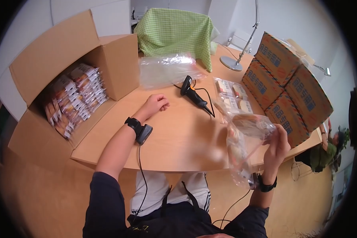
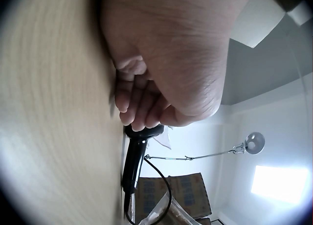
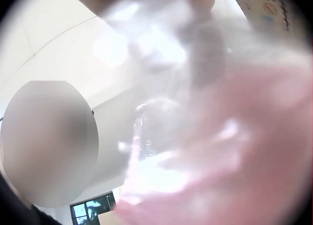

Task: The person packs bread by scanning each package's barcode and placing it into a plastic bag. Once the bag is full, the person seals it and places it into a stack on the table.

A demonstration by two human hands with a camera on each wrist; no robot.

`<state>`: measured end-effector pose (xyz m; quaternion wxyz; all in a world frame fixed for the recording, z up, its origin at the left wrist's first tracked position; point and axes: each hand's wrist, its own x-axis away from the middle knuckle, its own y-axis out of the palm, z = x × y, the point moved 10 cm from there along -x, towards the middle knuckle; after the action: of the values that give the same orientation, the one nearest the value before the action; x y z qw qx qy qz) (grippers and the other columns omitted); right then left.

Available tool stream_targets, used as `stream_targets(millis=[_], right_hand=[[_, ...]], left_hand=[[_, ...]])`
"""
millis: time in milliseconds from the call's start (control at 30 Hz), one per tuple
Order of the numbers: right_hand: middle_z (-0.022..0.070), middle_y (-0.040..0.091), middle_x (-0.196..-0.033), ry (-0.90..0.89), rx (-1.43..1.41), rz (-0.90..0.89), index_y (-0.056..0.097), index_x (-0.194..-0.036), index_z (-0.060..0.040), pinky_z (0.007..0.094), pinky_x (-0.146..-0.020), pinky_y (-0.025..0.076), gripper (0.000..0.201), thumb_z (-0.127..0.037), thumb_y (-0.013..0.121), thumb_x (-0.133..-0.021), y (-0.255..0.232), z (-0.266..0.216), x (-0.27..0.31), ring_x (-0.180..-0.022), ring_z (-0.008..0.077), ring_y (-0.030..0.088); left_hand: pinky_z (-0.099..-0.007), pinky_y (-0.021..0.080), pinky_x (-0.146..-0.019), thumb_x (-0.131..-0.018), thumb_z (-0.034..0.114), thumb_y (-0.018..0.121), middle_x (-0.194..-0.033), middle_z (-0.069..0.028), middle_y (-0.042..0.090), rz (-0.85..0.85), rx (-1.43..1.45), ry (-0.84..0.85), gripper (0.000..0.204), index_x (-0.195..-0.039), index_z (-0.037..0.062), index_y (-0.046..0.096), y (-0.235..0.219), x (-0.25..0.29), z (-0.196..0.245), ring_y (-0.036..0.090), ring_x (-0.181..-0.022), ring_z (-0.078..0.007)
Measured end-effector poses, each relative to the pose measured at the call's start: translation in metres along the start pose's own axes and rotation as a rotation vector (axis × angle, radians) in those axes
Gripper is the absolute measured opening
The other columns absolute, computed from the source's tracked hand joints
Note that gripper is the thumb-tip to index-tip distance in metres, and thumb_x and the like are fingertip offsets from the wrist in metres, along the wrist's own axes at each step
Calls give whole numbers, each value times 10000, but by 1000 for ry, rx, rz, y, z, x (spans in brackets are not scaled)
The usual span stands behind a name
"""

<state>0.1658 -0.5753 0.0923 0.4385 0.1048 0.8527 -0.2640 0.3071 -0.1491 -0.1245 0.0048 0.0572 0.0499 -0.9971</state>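
Observation:
My left hand (image 1: pixel 156 106) rests on the table with its fingers loosely curled and nothing in them. Just beyond its fingertips in the left wrist view lies a black handheld barcode scanner (image 2: pixel 133 164), its cable looping away. At the table's front right, my right hand (image 1: pixel 279 146) pinches the edge of a crinkled clear plastic bag (image 1: pixel 240 148), which hangs partly past the table edge. Blurred, pink-tinted plastic fills much of the right wrist view and hides the fingertips. Several clear-wrapped packs of round pastries (image 1: pixel 233 90) lie behind the bag.
On the left, an open cardboard box (image 1: pixel 119 65) holds many wrapped packs (image 1: pixel 81 89). Stacked printed cartons (image 1: pixel 267 85) stand at the right. Another clear bag (image 1: pixel 162 73), a green checked cloth (image 1: pixel 174 31) and a desk lamp (image 1: pixel 231 63) are at the back. Someone sits far right.

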Motion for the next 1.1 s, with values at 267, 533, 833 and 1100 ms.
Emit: stream_targets(millis=[267,533,833,1100], right_hand=[[35,618,-797,-2,-64,56,604,-1087,50,190,-591,443,180,-3,453,-1005,-2,-23,-12,-656,47,533],[126,699,-895,-217,-158,-63,631,-1055,44,240,-678,499,260,125,472,-866,42,-72,-19,-735,142,655],[166,675,-1034,-823,-274,-383,606,-1037,20,340,-634,566,377,146,572,-683,182,-139,-1,-812,282,689],[143,683,-1022,-951,-211,-785,620,-1010,-5,357,-677,572,293,-29,623,-718,236,-131,43,-875,283,692]], left_hand=[[-233,500,-643,-951,131,546,-821,-58,671,-12,-9,19,167,-885,5,634,-1,-1,-4,606,-695,-99],[-244,506,-628,-941,146,548,-805,-64,670,21,47,10,185,-861,5,638,-14,2,-4,613,-676,-110],[-247,499,-632,-943,158,552,-815,-66,676,187,128,36,184,-881,18,653,-87,29,-9,619,-700,-107],[-228,471,-631,-915,155,567,-801,-36,672,289,63,166,174,-859,18,658,-128,34,-4,593,-702,-84]])
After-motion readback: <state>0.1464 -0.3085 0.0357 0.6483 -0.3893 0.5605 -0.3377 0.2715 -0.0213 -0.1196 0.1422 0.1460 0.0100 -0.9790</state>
